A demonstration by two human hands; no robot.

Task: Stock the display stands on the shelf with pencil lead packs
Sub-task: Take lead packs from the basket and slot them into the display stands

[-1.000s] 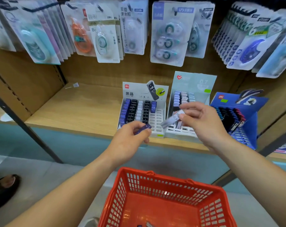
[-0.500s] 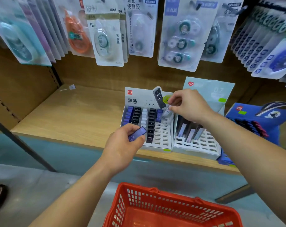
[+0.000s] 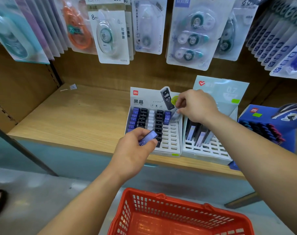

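The left hand (image 3: pixel 133 150) gripped 1 purple lead pack (image 3: pixel 148 138) at the front of the white display stand (image 3: pixel 171 143); the right hand (image 3: pixel 196 106) pinched 1 pale pack (image 3: pixel 175 116) over its rear slots.

Head camera looks forward and down, close over the wooden shelf (image 3: pixel 62 122).

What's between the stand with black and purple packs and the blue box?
In the head view, a white slotted stand holding a few packs.

white display stand (image 3: pixel 147 94): deli, 黑晶, HB 0.7; pale stand card (image 3: pixel 219 92): 0.7; tape pack (image 3: pixel 110 48): 8m.
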